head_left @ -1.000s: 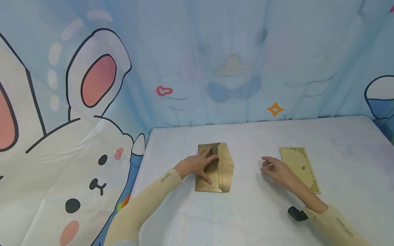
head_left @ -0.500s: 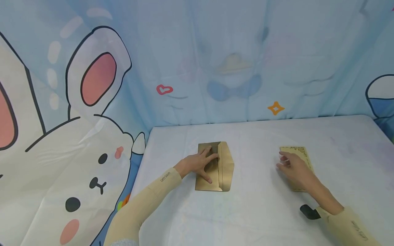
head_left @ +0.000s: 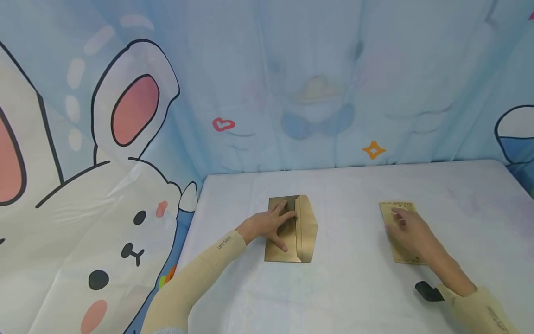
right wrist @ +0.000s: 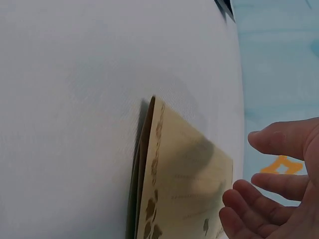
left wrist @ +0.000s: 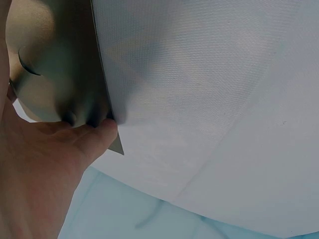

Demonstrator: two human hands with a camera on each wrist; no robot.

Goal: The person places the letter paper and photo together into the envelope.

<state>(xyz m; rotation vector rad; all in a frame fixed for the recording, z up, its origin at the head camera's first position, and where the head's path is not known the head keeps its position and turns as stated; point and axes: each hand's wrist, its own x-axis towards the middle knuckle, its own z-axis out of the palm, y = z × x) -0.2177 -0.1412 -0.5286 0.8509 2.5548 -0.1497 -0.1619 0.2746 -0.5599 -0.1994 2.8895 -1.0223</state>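
Observation:
A gold envelope lies on the table with its flap folded out to the right. My left hand rests on it, fingers and thumb spread across the gold surface. In the left wrist view, fingertips touch the shiny envelope near its edge. Further right lies a cream card with a patterned border. Over it is my right hand, holding nothing, fingers loosely bent. The right wrist view shows the card as folded, with printed lines, while thumb and fingers are apart beside its far end.
Both things lie on a white-covered table. Behind it hangs a light blue cloth with cartoon prints, and a large printed rabbit fills the left side. A black device is worn at my right wrist.
My right hand has moved to the right, from left of the cream card to over it. The left hand and the gold envelope have stayed in place.

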